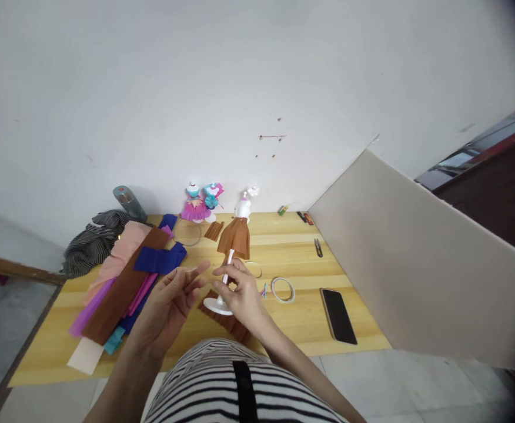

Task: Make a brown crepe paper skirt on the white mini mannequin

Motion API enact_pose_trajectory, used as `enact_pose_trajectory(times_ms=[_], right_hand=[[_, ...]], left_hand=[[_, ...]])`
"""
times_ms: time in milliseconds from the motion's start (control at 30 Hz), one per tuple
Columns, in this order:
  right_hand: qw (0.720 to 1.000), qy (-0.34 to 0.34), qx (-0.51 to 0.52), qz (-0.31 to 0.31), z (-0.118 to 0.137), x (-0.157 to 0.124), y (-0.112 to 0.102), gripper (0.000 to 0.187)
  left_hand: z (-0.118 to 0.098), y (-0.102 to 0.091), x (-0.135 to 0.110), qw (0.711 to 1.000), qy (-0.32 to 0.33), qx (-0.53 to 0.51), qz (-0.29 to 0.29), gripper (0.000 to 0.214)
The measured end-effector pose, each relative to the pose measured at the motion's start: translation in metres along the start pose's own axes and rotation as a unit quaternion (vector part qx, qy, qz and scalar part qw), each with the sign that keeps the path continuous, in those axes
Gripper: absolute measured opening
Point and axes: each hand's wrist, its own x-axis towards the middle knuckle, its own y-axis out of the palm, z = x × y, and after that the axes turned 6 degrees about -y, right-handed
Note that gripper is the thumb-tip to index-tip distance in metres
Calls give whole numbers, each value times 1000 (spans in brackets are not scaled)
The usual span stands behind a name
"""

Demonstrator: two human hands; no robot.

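Observation:
My right hand (238,292) is closed around the white pole of a small mannequin stand (218,305), just above its round base. The mannequin (241,210) leans away from me and wears a brown pleated skirt (235,237). My left hand (174,296) hovers just left of the pole, palm up, fingers spread and holding nothing. A piece of brown pleated fabric (228,322) lies under the base, partly hidden by my right hand.
Sheets of coloured crepe paper (127,276) lie stacked at the left of the wooden table (297,320). Two dressed mini mannequins (202,202) stand by the wall. A tape roll (283,289), a phone (337,315), snips (318,247) and a striped cloth (92,238) lie around.

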Motion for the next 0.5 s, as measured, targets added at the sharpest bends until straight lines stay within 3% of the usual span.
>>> enact_pose_trajectory(times_ms=[300, 500], right_hand=[[999, -19, 30, 15, -10, -9, 18, 10], [995, 12, 93, -16, -21, -16, 33, 11]], left_hand=[[12, 4, 13, 998, -14, -31, 58, 13], [30, 7, 13, 994, 96, 31, 45, 22]])
